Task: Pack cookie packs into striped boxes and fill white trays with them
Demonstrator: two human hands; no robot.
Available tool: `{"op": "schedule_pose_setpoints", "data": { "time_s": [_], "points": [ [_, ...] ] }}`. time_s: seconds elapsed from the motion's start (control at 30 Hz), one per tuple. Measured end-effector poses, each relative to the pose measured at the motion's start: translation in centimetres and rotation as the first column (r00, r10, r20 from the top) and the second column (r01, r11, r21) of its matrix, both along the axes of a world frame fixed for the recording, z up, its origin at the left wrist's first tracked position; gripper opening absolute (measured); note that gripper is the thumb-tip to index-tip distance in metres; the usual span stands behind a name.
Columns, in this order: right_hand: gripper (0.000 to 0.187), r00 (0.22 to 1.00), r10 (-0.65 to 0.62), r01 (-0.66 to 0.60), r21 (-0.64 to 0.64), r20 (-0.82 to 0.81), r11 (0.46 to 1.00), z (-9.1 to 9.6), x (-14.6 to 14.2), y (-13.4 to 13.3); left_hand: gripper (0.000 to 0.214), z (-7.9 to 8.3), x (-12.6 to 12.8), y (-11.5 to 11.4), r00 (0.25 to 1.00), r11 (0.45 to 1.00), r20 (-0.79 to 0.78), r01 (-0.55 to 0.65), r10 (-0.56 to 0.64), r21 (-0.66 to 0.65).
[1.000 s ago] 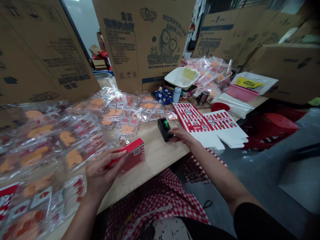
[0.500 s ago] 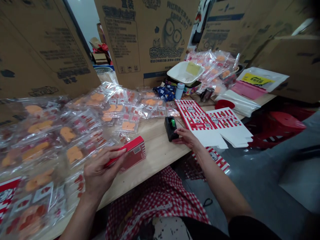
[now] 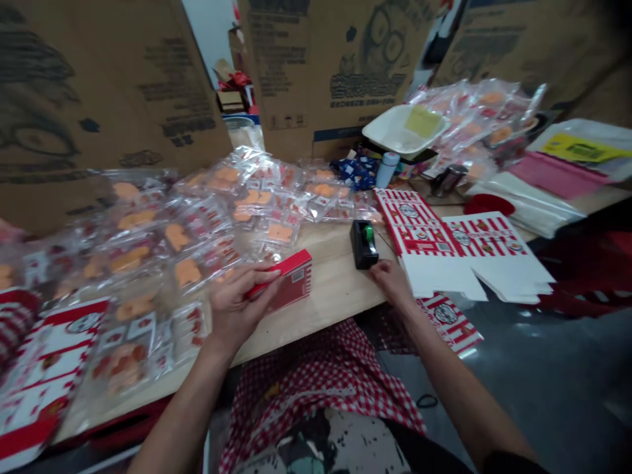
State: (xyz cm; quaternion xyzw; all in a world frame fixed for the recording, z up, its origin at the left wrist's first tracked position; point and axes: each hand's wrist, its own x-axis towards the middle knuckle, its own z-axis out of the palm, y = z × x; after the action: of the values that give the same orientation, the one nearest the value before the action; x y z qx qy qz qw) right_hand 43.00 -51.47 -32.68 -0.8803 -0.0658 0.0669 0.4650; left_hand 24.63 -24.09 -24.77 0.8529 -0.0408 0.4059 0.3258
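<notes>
A small red box (image 3: pixel 289 283) with a striped edge is held between the thumb and fingers of my left hand (image 3: pixel 241 306), tilted just over the wooden table. My right hand (image 3: pixel 392 280) is at the near end of a black tape dispenser (image 3: pixel 364 247), which carries a green roll. Its fingers are pinched together by the cutter end; whatever is between them is too small to make out. Right of this hand lie flat red-and-white striped cartons (image 3: pixel 459 237) with white flaps.
Clear plastic packets (image 3: pixel 187 237) with orange pieces cover the table's left and back. Behind stand a white basket (image 3: pixel 405 131), a light blue bottle (image 3: pixel 386 170) and a dark metal cup (image 3: pixel 448 180). Striped boxes (image 3: pixel 54 355) sit at left. Large cardboard (image 3: pixel 291 72) walls the back.
The view has swung left, so things appear farther right. My right hand's fingers have drawn together at the dispenser's near end. My left hand still holds the red box.
</notes>
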Motion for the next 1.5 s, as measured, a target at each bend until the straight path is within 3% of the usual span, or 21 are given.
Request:
{"op": "schedule_pose_setpoints", "data": {
  "time_s": [0.07,0.13,0.17,0.27,0.33,0.43,0.57,0.67,0.77,0.93,1.03,1.13,1.2,1.27,1.33,1.4,1.5],
  "points": [
    [0.015,0.997,-0.02,0.017,0.033,0.074,0.999,1.7,-1.4,0.3,0.004,0.2,-0.2,-0.3,1.0,1.0,-0.003,-0.009,0.009,0.008],
    [0.01,0.991,0.066,-0.082,0.139,0.114,0.987,3.9,-3.6,1.4,0.004,0.5,-0.5,-0.5,0.999,0.999,-0.045,-0.018,0.019,0.029],
    [0.013,0.98,0.156,-0.181,0.226,0.125,0.957,5.1,-5.0,2.2,0.007,0.6,-0.6,-0.6,0.997,0.999,-0.072,-0.016,0.019,0.038],
    [0.023,0.891,0.44,-0.438,0.471,0.114,0.766,8.5,-9.1,5.5,0.012,0.8,-1.0,-0.6,0.994,0.999,-0.11,0.01,-0.004,0.048],
    [0.033,0.84,0.538,-0.484,0.554,0.077,0.677,10.2,-10.9,7.7,0.01,0.7,-1.2,-0.7,0.995,0.998,-0.091,0.04,-0.036,0.049],
    [0.059,0.808,0.589,-0.448,0.642,-0.008,0.623,11.5,-11.7,10.3,0.006,0.5,-1.6,-0.8,0.997,0.998,-0.063,0.051,-0.048,0.045],
    [0.079,0.821,0.556,-0.351,0.655,-0.128,0.669,11.1,-11.5,11.9,0.022,0.2,-2.0,-1.0,0.998,0.998,-0.046,-0.049,0.051,0.043],
    [0.079,0.838,0.518,-0.316,0.622,-0.17,0.716,10.3,-11.5,12.3,0.024,0.3,-2.1,-0.9,0.999,0.997,-0.029,-0.016,0.019,0.076],
    [0.075,0.841,0.524,-0.341,0.618,-0.136,0.708,9.6,-11.6,12.4,0.022,0.6,-2.1,-0.5,0.995,0.993,-0.063,0.081,-0.076,0.087],
    [0.07,0.824,0.565,-0.42,0.623,-0.043,0.659,8.6,-11.3,12.5,0.018,1.0,-2.0,0.1,0.988,0.993,-0.117,0.107,-0.102,0.04],
    [0.07,0.814,0.581,-0.473,0.566,-0.013,0.675,7.8,-11.2,12.7,0.013,1.4,-1.8,0.5,0.989,0.994,-0.116,0.101,-0.095,0.043],
    [0.074,0.816,0.575,-0.54,0.426,0.056,0.725,7.5,-11.4,12.2,0.01,2.1,-1.8,0.7,0.985,0.989,-0.142,0.112,-0.097,0.098],
    [0.079,0.815,0.566,-0.574,0.318,0.125,0.755,7.9,-11.5,10.9,0.01,2.7,-2.2,0.2,0.988,0.977,-0.125,0.113,-0.091,0.181],
    [0.08,0.815,0.559,-0.576,0.311,0.15,0.756,9.0,-11.4,8.7,0.023,2.8,-2.9,-0.7,0.996,0.962,-0.065,0.074,-0.058,0.262],
    [0.069,0.846,0.519,-0.519,0.399,0.118,0.756,10.2,-10.8,6.0,0.044,2.2,-3.9,-1.8,0.998,0.945,-0.014,0.063,-0.062,0.322],
    [0.051,0.912,0.399,-0.394,0.479,0.096,0.785,10.7,-9.5,3.6,0.055,0.7,-4.9,-2.4,0.993,0.921,-0.013,0.117,-0.121,0.372],
    [0.034,0.967,0.245,-0.245,0.507,0.066,0.826,9.0,-6.7,2.0,0.046,-3.1,-6.5,-1.6,0.973,0.881,-0.145,0.223,-0.178,0.417]
  ]
}}
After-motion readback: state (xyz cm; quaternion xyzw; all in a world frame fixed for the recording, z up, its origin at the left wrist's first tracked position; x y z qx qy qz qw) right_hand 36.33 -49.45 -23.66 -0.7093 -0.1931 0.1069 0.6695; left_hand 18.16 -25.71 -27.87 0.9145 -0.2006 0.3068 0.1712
